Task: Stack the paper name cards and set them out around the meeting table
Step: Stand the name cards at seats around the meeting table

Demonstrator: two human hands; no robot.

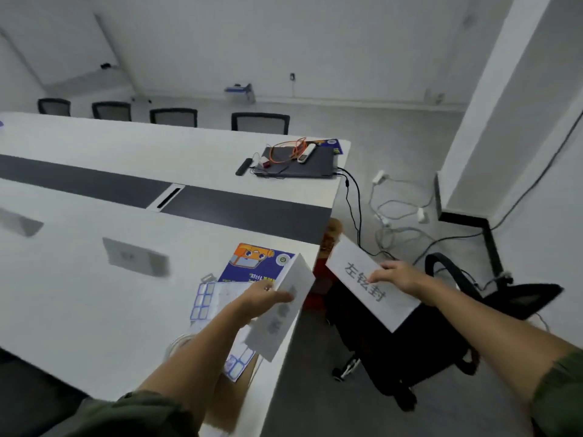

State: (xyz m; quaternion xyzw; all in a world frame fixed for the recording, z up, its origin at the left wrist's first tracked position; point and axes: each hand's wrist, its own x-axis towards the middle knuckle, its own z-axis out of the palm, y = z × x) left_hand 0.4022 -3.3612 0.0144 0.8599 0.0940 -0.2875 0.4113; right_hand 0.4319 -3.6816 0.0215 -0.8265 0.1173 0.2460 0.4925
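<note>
Printed card (pixel 353 266) hangs off the counter (pixel 94 310) end, above the chair (pixel 523 299); right grip (pixel 400 275) pinches its long edge. Second card (pixel 298 277) sits at its 9 o'clock over the counter corner, left grip (pixel 268 296) closed round it, print blurred. I'd slide the printed card onto the second card, square edges, text same way, then hold both one-handed. Blue booklet (pixel 252 263) underneath: don't scoop it.
</note>
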